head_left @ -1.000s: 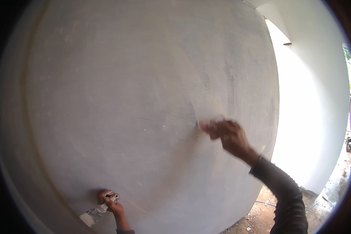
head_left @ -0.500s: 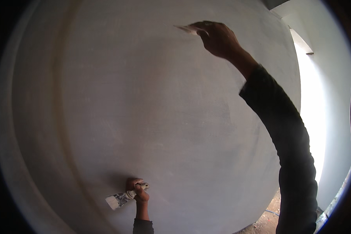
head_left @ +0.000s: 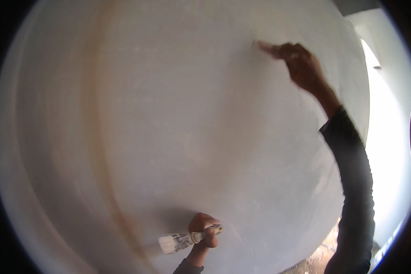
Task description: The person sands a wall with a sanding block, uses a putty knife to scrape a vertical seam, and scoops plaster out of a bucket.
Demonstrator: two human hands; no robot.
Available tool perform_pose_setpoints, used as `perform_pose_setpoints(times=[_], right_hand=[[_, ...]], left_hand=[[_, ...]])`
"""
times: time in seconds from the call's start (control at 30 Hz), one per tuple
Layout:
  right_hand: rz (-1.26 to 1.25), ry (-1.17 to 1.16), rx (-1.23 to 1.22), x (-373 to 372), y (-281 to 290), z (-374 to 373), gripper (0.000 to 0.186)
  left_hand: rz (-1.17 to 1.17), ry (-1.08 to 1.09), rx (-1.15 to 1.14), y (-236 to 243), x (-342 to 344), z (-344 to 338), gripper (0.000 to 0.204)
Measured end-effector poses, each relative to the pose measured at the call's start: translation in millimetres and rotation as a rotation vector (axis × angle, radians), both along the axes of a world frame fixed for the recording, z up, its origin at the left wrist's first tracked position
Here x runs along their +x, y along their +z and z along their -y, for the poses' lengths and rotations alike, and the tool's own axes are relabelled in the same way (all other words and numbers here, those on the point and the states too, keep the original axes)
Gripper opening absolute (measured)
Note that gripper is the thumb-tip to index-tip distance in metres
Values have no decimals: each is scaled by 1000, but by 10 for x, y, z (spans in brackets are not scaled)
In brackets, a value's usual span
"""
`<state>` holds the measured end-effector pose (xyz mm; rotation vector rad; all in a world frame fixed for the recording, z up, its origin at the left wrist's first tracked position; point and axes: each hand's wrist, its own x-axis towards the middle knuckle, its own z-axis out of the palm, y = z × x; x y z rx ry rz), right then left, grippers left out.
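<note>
Scraper (head_left: pixel 172 243) juts leftward from left hand (head_left: pixel 200 223)

Location type: a building site, or a building under finishing work. Indicators are as follows. A broad grey wall (head_left: pixel 169 118), patchy in tone, fills most of the view; a brown strip (head_left: pixel 94 137) runs down its left part. A scraper (head_left: pixel 176 242) carries whitish residue. Rough brown ground (head_left: pixel 323 251) with pale bits shows at lower right. A pale wall (head_left: pixel 404 59) stands far right, beside strong glare.
</note>
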<state>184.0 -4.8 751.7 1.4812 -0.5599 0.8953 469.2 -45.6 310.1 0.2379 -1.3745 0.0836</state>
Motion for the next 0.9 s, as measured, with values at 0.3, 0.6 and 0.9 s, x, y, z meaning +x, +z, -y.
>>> perform_pose_setpoints(times=[0.3,0.6,0.9], right_hand=[[231,-70,478,-249,-3503,-359,43],[141,-67,64,-209,-350,-418,34],[65,-294,143,411,1292,-61,37]], left_hand=[[67,18,-89,-67,22,207,44],[32,168,-113,-47,112,49,40],[-53,166,-127,6,-16,8,39]])
